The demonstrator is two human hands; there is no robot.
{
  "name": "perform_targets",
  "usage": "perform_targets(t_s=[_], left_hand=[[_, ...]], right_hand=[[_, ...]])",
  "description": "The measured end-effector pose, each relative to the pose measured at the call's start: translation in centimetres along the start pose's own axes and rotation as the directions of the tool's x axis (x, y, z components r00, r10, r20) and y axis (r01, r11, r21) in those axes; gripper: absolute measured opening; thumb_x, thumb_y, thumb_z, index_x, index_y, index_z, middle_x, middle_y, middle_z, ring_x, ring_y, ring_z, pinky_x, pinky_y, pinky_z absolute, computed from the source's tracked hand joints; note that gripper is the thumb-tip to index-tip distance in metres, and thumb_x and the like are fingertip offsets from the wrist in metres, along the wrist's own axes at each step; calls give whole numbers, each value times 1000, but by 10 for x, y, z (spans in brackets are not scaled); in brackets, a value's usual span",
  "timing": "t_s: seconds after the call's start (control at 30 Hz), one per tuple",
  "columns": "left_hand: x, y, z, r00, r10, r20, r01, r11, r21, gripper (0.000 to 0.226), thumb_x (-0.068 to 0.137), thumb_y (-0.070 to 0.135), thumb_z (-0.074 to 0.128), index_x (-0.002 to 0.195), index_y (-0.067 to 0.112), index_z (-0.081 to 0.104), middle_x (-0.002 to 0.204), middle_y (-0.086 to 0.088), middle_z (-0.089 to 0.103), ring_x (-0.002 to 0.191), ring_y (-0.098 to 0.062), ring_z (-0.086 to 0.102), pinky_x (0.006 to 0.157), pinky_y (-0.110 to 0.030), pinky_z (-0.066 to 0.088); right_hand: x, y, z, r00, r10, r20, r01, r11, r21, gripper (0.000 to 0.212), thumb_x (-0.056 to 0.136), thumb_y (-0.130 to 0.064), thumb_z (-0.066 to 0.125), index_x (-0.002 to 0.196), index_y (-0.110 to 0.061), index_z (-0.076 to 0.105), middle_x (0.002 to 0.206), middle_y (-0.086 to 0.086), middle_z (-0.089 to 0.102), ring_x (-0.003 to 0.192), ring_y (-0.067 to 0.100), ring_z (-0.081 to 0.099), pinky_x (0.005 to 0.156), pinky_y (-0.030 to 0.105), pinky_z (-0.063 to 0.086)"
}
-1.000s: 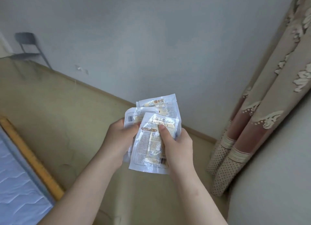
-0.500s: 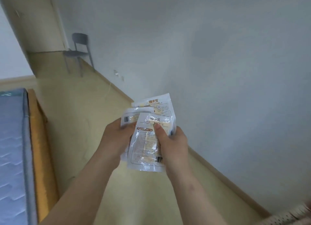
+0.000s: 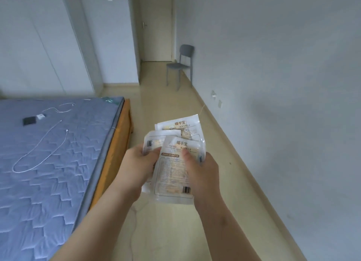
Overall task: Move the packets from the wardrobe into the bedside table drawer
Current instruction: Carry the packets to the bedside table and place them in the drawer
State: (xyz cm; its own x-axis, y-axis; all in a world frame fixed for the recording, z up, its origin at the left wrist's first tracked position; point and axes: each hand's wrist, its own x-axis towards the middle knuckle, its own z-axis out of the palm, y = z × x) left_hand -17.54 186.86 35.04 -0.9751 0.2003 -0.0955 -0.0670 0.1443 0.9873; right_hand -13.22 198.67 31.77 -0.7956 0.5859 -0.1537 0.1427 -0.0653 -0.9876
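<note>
A fanned stack of three white hand-warmer packets (image 3: 172,174) is held in front of me over the floor. My left hand (image 3: 136,165) grips the stack's left edge, and my right hand (image 3: 201,171) grips its right side with the thumb pressed on the front packet. White wardrobe doors (image 3: 39,46) stand shut at the far left, behind the bed. No bedside table or drawer shows in this view.
A bed with a blue quilted mattress (image 3: 48,163) and orange wooden frame (image 3: 115,143) fills the left; a white cable (image 3: 39,153) and a small dark device (image 3: 29,121) lie on it. A grey chair (image 3: 180,65) stands by the right wall. A door (image 3: 156,26) closes the corridor's end.
The view has swung left, from the curtain and wall corner to the bed, wardrobe and corridor. Both hands keep the same hold on the packets.
</note>
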Motion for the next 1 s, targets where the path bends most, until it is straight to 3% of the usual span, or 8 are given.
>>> perform_targets(t_s=[0.07,0.13,0.27,0.37,0.6,0.8,1.0], left_hand=[[20,6,0,996,3,-84,-3,1000,-5,19,92,17,58,74,16,65,62,6,69,60,-10,66,52,-21,51],[38,8,-2,987,-2,-163,0,1000,-11,19,92,16,57,75,17,65,68,4,69,69,-17,66,60,-27,51],[64,10,-6,966,-14,-257,12,1000,-8,20,91,16,58,72,18,63,73,-2,67,72,-22,63,72,-37,52],[83,12,-2,959,-3,-283,-4,1000,-23,20,92,14,57,73,18,63,74,-3,67,72,-22,63,75,-37,53],[132,31,42,973,29,-227,-35,999,-23,18,93,18,56,77,19,62,74,1,68,71,-19,64,65,-30,51],[203,36,74,984,-10,-179,-3,997,-75,16,93,20,56,78,19,62,73,4,68,70,-17,64,62,-28,49],[308,37,121,995,9,-98,-22,990,-136,19,93,17,55,77,21,63,56,13,68,48,0,63,48,-16,51]], right_hand=[[25,-9,12,998,-11,70,9,1000,17,28,83,-40,66,93,-15,61,90,3,68,81,18,68,67,32,57],[43,-15,24,992,-28,127,24,999,28,28,83,-39,66,93,-13,62,90,3,69,80,19,68,63,30,56],[74,-19,43,980,-35,197,33,999,11,27,82,-38,69,93,-15,63,91,3,70,81,18,68,69,36,59],[95,-23,50,977,-54,205,51,999,17,27,82,-38,69,95,-15,63,93,2,69,82,17,68,67,32,57],[154,-39,26,982,-101,163,95,995,43,29,84,-37,66,96,-12,62,88,0,69,74,11,66,56,20,49],[224,-43,25,991,-68,116,70,998,-11,29,85,-43,64,98,-17,62,92,0,70,82,16,69,71,34,59],[339,-53,23,994,-100,42,103,992,-70,29,85,-43,63,99,-18,62,91,0,69,82,16,68,70,30,58]])
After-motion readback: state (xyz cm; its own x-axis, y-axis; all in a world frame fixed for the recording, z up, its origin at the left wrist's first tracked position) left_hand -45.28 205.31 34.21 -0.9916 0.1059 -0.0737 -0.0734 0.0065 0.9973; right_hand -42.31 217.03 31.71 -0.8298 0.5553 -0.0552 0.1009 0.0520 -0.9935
